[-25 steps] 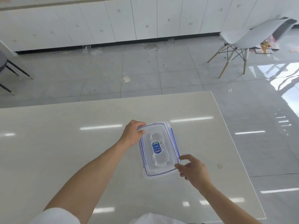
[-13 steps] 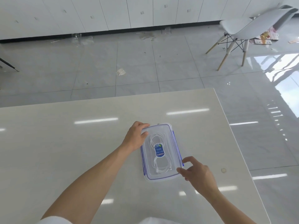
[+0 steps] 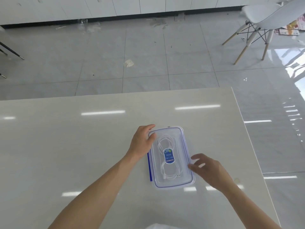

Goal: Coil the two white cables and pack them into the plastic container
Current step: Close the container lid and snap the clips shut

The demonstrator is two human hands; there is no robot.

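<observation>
- Bright, even daylight fills the scene; nothing sits in deep shade.
- The glossy table (image 3: 69, 146) mirrors long white ceiling strips as streaks beyond, beside and nearer than the plastic container (image 3: 170, 157).
- Right of the table, the tiled floor (image 3: 280, 90) glares hard with a blown-out window reflection, so light seems to enter from that side.
- Shadows are soft and faint: a pale one lies under the left hand (image 3: 142, 141) and along its forearm.
- The clear lid shows mild sheen, yet the white cables (image 3: 166, 142) inside stay readable.
- The right hand (image 3: 208, 171) has slightly smeared fingertips.
- Wide-angle bending curves the table's edges and the cabinets (image 3: 115, 5) beyond it.
</observation>
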